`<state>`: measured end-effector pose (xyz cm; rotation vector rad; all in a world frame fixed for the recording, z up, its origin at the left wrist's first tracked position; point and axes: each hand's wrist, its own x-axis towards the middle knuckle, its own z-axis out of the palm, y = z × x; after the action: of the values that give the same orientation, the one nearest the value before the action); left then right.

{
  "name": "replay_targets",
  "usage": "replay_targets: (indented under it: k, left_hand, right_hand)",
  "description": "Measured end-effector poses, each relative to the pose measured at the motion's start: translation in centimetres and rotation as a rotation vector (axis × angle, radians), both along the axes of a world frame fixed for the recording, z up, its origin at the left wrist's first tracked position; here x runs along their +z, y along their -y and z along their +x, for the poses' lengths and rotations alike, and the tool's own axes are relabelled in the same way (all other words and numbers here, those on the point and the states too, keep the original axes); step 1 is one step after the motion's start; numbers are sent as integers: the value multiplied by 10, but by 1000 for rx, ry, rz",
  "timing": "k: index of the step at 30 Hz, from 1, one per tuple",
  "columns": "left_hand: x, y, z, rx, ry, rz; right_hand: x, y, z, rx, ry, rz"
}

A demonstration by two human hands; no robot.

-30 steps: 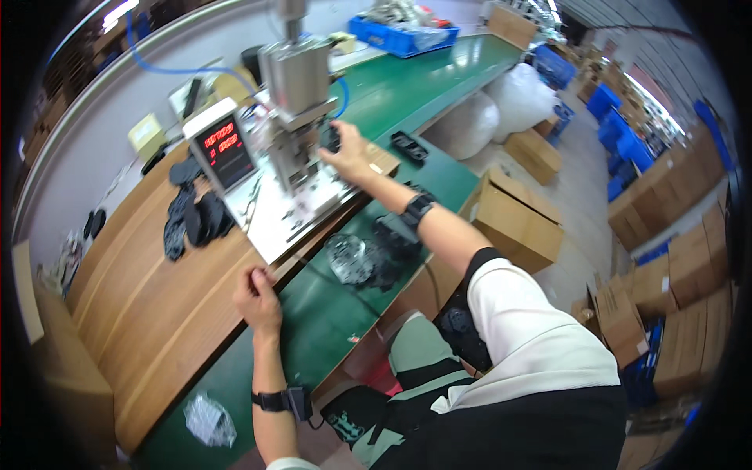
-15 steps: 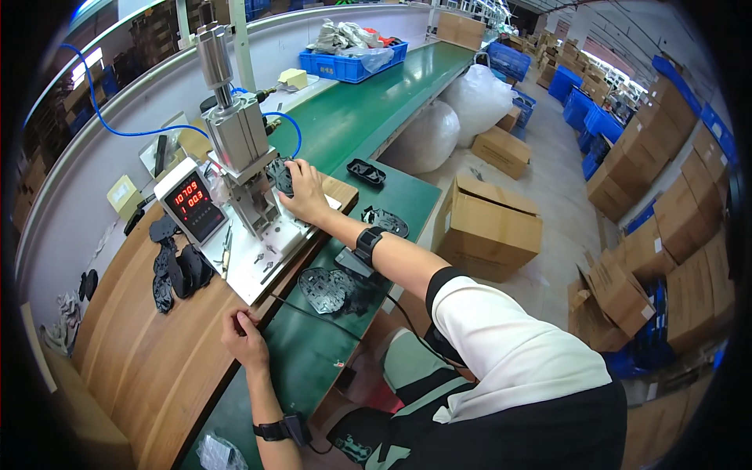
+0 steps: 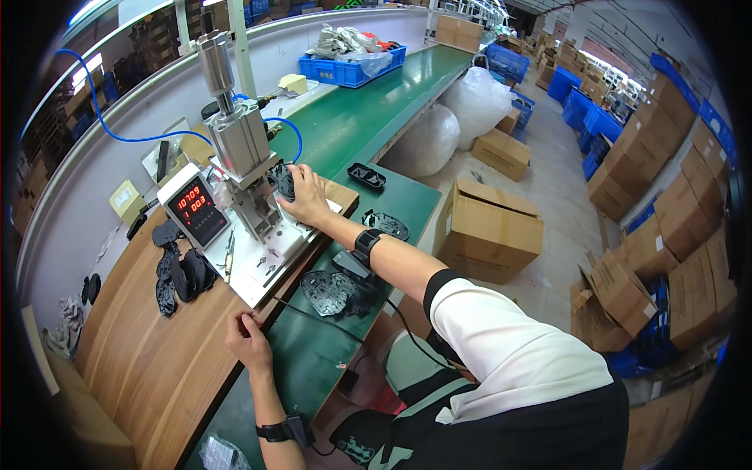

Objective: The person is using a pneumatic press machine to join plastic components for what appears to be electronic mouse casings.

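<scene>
My right hand [image 3: 307, 196] reaches to the far side of the press [image 3: 237, 141], with its fingers closed on a black plastic shell part [image 3: 282, 182]. The hand hides some of that part. Near the front edge of the wooden board, my left hand [image 3: 249, 341] is loosely curled, and nothing shows in its fingers. The press stands on a white base plate [image 3: 249, 276], beside a box with a red-lit display [image 3: 193, 205]. A thin pen-like tool [image 3: 229, 252] lies on the plate.
Several black shell parts [image 3: 192, 274] are piled left of the press. A shell [image 3: 327, 293], another shell [image 3: 387, 225] and a black tray-like part [image 3: 366, 175] lie on the green bench [image 3: 419, 205]. A blue crate [image 3: 352, 69] stands farther back; cartons [image 3: 489, 229] stand at right.
The view has shifted slightly. My right hand stays at the black part behind the press, and my left hand remains curled at the board's edge.
</scene>
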<state>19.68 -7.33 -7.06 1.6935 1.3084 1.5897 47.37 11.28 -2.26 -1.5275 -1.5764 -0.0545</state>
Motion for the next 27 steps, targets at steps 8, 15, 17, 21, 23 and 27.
replay_targets:
  k: [8, 15, 17, 21, 23, 27]
  left_hand:
    - [4, 3, -6, 21, -3, -6]
    - [14, 0, 13, 66, -134, 35]
    - [8, 5, 2, 62, -93, -5]
    - [16, 5, 5, 53, -85, 8]
    - [18, 3, 9, 23, -82, 15]
    - [21, 3, 10, -23, -93, 12]
  right_hand:
    - [-6, -3, -9, 22, -31, -17]
    - [9, -2, 43, 12, -106, 238]
    - [16, 23, 40, 4, -106, 264]
    - [-8, 114, 84, -52, 66, 166]
    - [-27, 161, 98, -55, 98, 25]
    - [-52, 212, 111, -42, 319, -233]
